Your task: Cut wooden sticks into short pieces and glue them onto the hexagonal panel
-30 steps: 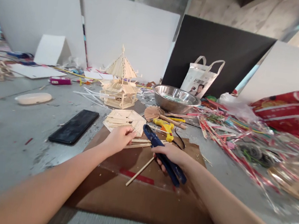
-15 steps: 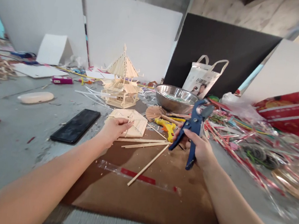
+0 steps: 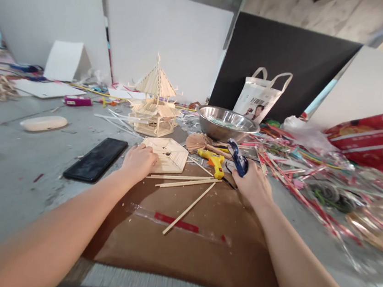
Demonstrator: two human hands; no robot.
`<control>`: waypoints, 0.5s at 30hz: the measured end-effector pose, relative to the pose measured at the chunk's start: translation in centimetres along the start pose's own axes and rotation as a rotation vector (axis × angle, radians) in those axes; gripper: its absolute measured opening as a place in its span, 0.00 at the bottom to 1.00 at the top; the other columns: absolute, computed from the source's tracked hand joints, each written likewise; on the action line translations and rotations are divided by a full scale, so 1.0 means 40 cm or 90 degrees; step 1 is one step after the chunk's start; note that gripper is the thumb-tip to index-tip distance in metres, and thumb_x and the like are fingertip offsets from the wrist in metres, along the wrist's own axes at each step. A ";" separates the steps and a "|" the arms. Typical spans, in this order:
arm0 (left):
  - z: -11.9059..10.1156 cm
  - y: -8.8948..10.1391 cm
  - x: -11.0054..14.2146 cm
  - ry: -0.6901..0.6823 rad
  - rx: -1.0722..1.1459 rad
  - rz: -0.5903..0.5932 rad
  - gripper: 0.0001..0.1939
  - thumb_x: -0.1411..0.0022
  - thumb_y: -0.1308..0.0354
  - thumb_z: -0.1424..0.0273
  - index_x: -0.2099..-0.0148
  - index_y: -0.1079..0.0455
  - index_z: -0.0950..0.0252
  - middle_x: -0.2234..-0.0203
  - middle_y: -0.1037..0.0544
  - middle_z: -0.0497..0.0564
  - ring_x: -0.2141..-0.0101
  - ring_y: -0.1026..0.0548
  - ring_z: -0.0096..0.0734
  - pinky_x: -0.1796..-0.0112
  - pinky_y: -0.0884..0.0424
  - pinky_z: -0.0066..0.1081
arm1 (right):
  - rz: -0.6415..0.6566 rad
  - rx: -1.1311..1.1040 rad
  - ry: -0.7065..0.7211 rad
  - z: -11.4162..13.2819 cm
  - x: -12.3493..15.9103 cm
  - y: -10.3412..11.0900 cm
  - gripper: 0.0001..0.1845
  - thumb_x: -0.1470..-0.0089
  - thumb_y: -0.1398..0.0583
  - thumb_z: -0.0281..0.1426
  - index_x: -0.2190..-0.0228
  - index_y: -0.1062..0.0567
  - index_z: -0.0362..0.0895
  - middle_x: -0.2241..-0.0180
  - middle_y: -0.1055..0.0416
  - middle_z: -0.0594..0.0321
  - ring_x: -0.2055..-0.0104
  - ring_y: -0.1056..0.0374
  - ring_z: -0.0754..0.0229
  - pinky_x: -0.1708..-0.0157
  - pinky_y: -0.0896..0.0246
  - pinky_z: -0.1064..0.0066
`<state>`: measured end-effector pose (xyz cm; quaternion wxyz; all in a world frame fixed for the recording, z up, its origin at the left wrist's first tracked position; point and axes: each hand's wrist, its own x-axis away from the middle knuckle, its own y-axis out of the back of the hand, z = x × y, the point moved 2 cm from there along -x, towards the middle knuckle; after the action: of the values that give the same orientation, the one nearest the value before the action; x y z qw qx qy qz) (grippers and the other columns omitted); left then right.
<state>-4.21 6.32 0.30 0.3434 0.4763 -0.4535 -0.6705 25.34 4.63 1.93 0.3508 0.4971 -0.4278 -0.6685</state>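
My right hand (image 3: 254, 183) is closed around a blue hand cutter (image 3: 240, 160), held low beside the yellow glue gun (image 3: 215, 162). Its handles are mostly hidden under my palm. At the left edge of a hexagonal panel (image 3: 174, 155) of pale wooden sticks, my left hand (image 3: 140, 161) is closed, fingers curled over the rim and partly hidden. In front of the panel lie several thin wooden sticks (image 3: 187, 183), and one more stick (image 3: 189, 207) rests slantwise on the brown board (image 3: 178, 261). Behind the panel stands a pagoda model (image 3: 155, 98) of sticks.
A black phone (image 3: 95, 159) and a white oval case (image 3: 44, 123) lie to the left. Behind the glue gun are a round wooden fan shape (image 3: 196, 142) and a steel bowl (image 3: 226, 124). Red-and-white strips (image 3: 297, 188) clutter the right, near a red bag (image 3: 368, 140).
My right hand has lowered the cutter from upright to the surface beside the glue gun. My left hand has gone from a pinch above the panel to its left edge.
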 end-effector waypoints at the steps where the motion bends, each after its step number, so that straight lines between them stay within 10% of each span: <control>1: 0.000 -0.001 0.000 0.003 -0.001 0.002 0.15 0.45 0.58 0.68 0.72 0.30 0.63 0.73 0.31 0.53 0.64 0.37 0.37 0.65 0.43 0.32 | 0.002 0.007 -0.003 -0.002 -0.001 -0.002 0.28 0.56 0.51 0.45 0.54 0.42 0.45 0.64 0.33 0.54 0.63 0.36 0.51 0.71 0.45 0.66; 15: -0.068 0.022 0.015 -0.091 0.134 0.001 0.16 0.42 0.60 0.66 0.60 0.32 0.60 0.68 0.33 0.51 0.64 0.36 0.31 0.69 0.40 0.27 | 0.126 0.079 0.169 0.072 0.040 0.011 0.19 0.57 0.49 0.33 0.59 0.38 0.45 0.69 0.31 0.58 0.69 0.35 0.55 0.73 0.47 0.70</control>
<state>-1.79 4.71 0.54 0.2588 0.4605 -0.5452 -0.6509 22.18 3.68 2.16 0.4370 0.5572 -0.4647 -0.5316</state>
